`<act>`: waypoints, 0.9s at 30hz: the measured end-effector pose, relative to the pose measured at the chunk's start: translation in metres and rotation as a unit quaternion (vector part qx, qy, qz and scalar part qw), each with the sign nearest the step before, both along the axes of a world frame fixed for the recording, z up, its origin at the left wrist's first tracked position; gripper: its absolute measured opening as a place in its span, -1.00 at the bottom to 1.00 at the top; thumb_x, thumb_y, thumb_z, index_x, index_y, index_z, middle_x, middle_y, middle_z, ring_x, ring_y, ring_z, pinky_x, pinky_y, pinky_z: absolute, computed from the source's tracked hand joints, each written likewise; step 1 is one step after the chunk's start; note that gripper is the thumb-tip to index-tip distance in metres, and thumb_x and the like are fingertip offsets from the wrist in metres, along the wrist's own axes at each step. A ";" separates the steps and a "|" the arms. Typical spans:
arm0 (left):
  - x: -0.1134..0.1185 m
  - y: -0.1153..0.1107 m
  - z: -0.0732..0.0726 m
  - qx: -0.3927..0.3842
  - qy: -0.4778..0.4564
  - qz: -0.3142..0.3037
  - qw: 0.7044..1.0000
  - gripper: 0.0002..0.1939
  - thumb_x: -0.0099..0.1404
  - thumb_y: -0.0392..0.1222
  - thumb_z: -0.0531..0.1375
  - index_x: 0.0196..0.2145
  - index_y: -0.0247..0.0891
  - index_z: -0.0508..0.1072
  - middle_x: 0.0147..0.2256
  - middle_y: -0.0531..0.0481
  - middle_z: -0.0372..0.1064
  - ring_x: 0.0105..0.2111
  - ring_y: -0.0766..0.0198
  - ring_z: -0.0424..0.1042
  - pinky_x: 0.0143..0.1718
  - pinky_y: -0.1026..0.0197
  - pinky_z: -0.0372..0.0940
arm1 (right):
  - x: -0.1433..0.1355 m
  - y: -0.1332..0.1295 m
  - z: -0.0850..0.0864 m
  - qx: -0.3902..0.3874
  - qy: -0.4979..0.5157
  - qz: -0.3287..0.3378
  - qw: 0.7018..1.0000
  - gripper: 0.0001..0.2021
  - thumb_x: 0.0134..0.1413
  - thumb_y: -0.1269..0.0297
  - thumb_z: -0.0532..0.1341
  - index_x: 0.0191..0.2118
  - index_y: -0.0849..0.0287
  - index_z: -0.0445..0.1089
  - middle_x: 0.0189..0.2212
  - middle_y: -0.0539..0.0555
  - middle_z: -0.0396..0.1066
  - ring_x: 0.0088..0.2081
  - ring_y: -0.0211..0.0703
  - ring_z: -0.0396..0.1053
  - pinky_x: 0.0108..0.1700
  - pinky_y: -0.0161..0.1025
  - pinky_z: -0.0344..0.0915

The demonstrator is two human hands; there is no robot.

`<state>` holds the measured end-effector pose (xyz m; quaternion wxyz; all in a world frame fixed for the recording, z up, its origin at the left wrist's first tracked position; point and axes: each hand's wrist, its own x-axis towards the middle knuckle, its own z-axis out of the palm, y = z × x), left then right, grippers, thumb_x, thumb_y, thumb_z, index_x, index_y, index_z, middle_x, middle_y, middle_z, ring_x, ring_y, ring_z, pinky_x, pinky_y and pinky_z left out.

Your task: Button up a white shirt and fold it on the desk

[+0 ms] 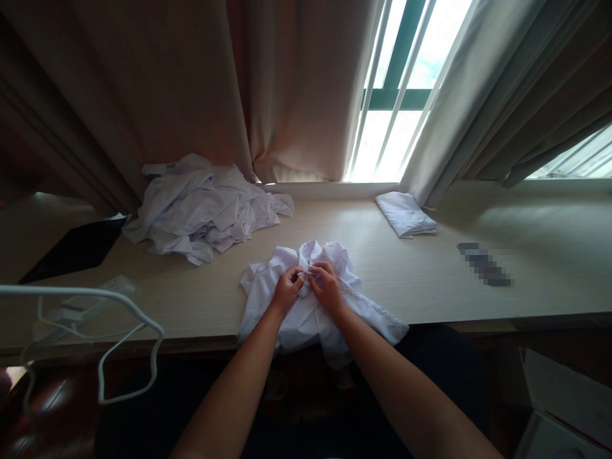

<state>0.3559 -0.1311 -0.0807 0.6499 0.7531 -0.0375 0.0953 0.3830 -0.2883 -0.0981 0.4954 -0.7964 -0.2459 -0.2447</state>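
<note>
A crumpled white garment [296, 319] lies at the table's front edge, its lower part hanging over. My left hand [289, 287] pinches the cloth near the top middle of the garment. Close beside it, my right hand [327, 284] grips the same area with bent fingers. The fingertips of both hands nearly meet at a fold of the fabric. Whatever small detail lies between them is too small to make out.
A heap of white clothes [205, 207] lies at the back left, a folded white cloth [406, 215] at the back right. A black flat object [74, 250], a power strip [95, 298] and a white cable [129, 303] are left. A blurred dark object [485, 264] lies right.
</note>
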 end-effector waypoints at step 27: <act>-0.001 -0.002 0.002 0.007 0.002 0.008 1.000 -0.69 0.27 0.01 0.21 -0.20 -0.31 0.50 -0.38 0.01 0.38 -0.40 0.32 0.28 -0.35 0.29 0.20 | -0.002 0.001 0.003 -0.004 0.005 -0.019 1.000 -0.84 0.16 0.31 0.25 -0.13 0.09 0.46 -0.14 0.14 0.40 -0.04 0.00 0.35 0.07 -0.02 0.32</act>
